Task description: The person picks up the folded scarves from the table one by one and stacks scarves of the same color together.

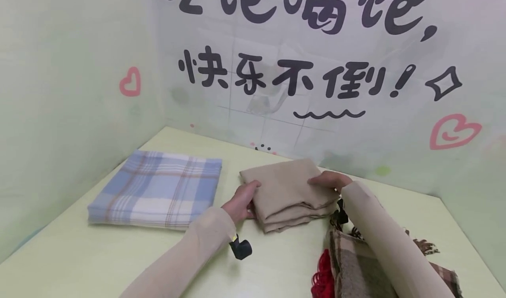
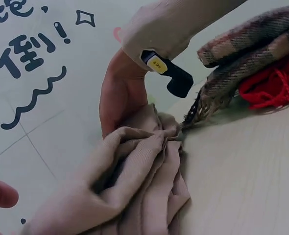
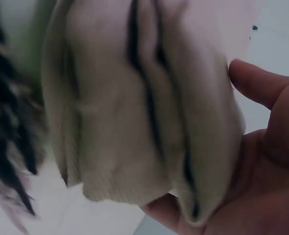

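A folded beige cloth (image 1: 288, 188) sits near the middle of the table, its layered edge facing me. My left hand (image 1: 242, 201) pinches its left side, thumb on top and fingers at the lower edge. On the opposite side my right hand (image 1: 330, 179) grips the cloth, thumb above; its fingers are mostly hidden there. The right wrist view shows that hand (image 3: 267, 166) with fingers beneath the hanging layers of beige cloth (image 3: 125, 122). In the left wrist view, loose folds of beige cloth (image 2: 139, 171) bunch up below the right hand (image 2: 122, 93), and part of the left thumb (image 2: 2, 196) shows.
To the left lies a folded blue and white plaid blanket (image 1: 158, 188). A brown plaid scarf (image 1: 359, 258) with fringe rests under my right forearm, with red fringe (image 1: 324, 276) beside it. A printed wall sheet (image 1: 261, 100) stands behind the table (image 1: 257, 271).
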Demonstrator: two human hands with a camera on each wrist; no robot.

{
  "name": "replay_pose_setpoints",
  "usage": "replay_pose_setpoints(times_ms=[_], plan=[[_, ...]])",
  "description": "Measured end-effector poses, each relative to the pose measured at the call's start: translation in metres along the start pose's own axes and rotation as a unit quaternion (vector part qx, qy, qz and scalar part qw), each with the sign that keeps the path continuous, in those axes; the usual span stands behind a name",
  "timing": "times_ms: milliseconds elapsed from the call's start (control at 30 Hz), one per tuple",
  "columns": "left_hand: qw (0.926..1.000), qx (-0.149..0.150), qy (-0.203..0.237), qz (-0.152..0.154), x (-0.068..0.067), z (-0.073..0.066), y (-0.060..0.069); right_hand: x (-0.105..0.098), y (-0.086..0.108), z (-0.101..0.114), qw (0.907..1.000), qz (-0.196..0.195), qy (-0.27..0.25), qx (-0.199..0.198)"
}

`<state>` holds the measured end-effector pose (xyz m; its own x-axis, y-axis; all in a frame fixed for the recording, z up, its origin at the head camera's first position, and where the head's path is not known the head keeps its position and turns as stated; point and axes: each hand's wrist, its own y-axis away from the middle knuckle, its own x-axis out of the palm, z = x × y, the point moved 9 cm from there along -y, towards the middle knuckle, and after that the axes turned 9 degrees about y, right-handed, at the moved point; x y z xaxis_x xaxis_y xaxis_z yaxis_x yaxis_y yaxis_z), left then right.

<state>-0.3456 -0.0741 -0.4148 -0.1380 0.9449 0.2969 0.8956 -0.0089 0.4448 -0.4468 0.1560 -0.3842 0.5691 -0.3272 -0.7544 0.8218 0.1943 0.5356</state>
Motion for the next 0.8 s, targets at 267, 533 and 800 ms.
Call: replay_pose_setpoints(times_ms=[267,533,800], plan=[[0.9943,0.069,-0.073,-0.035,-0.001,-0.009,0.003,0.012,0.006,0.005,0.9987,-0.019,-0.045,-0.015],[0.9811,0.115,-0.14,-0.067,-0.003,-0.02,0.009,0.017,0.024,0.025,0.9929,-0.007,-0.111,-0.043],[0.9723,0.134,-0.175,-0.078,-0.016,-0.03,0.01,0.027,0.048,0.047,0.9898,0.018,-0.121,-0.074]])
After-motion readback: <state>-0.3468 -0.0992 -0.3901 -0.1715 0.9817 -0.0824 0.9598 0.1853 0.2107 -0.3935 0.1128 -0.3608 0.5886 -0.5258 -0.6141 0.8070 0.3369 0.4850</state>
